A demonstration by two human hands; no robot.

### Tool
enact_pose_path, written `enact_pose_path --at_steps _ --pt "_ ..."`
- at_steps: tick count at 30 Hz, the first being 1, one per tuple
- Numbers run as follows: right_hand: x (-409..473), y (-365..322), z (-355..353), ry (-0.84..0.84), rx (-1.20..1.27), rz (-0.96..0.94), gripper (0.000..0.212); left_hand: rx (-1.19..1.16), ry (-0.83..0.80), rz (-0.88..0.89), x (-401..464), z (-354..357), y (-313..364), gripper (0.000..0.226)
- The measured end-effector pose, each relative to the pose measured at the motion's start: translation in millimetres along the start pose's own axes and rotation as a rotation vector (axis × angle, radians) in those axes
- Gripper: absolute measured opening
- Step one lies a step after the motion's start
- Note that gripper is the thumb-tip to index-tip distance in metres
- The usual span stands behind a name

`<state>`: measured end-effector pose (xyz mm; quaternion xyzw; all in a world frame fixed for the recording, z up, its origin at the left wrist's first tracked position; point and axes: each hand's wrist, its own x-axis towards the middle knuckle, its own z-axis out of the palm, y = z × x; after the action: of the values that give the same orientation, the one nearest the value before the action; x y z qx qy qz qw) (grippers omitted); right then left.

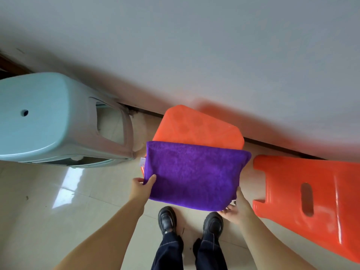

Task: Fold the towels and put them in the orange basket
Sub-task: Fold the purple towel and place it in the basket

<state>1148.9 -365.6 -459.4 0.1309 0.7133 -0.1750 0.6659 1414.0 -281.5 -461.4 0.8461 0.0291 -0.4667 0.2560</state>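
A purple towel (pixel 194 172), folded into a flat rectangle, lies across an orange flat-topped surface (pixel 198 127) near the wall. Its near edge hangs toward me. My left hand (pixel 143 187) pinches the towel's near left corner, thumb on top. The near right corner is held by my right hand (pixel 236 206), fingers under the edge. A small white label sticks out at the towel's left edge. To the right stands an orange plastic item (pixel 311 201) with a slot-shaped handle hole. I cannot tell whether it is the basket, and its inside is hidden.
A light blue plastic stool (pixel 48 121) stands to the left, close to the wall (pixel 194 55). My two black shoes (pixel 190 221) are on the glossy tiled floor (pixel 58 211) just below the towel.
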Motion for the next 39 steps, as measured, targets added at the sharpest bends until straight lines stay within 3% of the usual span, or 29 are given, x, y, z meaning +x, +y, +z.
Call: enact_pose_path --at_steps 3,7,9,13,16,19,22,24,26,28,31,35,37,39 --pt "1 -3 -2 -0.009 0.165 -0.120 0.013 -0.005 -0.050 0.035 1 -13 2 0.032" --pt "-25 -20 9 -0.167 0.189 -0.309 0.013 -0.113 -0.191 0.116 -9 -21 11 0.017" --pt "-41 -28 26 -0.154 0.121 -0.467 0.010 -0.168 -0.184 0.156 -13 -17 20 0.011" --pt "-81 -23 69 -0.024 -0.219 -0.966 0.016 -0.145 -0.154 0.265 -17 -13 41 0.021" --pt "-96 4 100 -0.136 -0.547 -1.346 0.025 -0.116 -0.180 0.247 -14 -11 52 0.025" --pt "-88 43 128 -0.306 -0.853 -1.513 0.043 -0.235 -0.276 0.104 -8 -15 56 0.021" --pt "-67 72 140 -0.468 -1.321 -1.506 0.061 -0.377 -0.384 -0.022 0 -19 58 0.046" --pt "-46 86 144 -0.498 -1.607 -1.496 0.062 -0.444 -0.446 -0.079 9 -21 59 0.062" --pt "-30 94 140 -0.443 -1.857 -1.616 0.063 -0.435 -0.478 -0.061 13 -23 59 0.062" --pt "-23 99 131 -0.470 -2.024 -1.657 0.072 -0.373 -0.452 0.020 11 -20 57 0.048" --pt "-33 88 113 -0.621 -1.850 -1.553 0.060 -0.178 -0.242 0.135 0 -13 56 0.026" --pt "-53 40 106 -0.257 -1.217 -1.466 0.033 -0.182 -0.209 0.225 -22 -9 70 0.029" --pt "-64 12 105 -0.140 -1.008 -1.177 0.033 -0.240 -0.319 0.236 -39 -13 82 0.033" --pt "-73 -7 103 -0.154 -0.852 -0.768 0.045 -0.300 -0.497 0.240 -56 -17 95 0.033"
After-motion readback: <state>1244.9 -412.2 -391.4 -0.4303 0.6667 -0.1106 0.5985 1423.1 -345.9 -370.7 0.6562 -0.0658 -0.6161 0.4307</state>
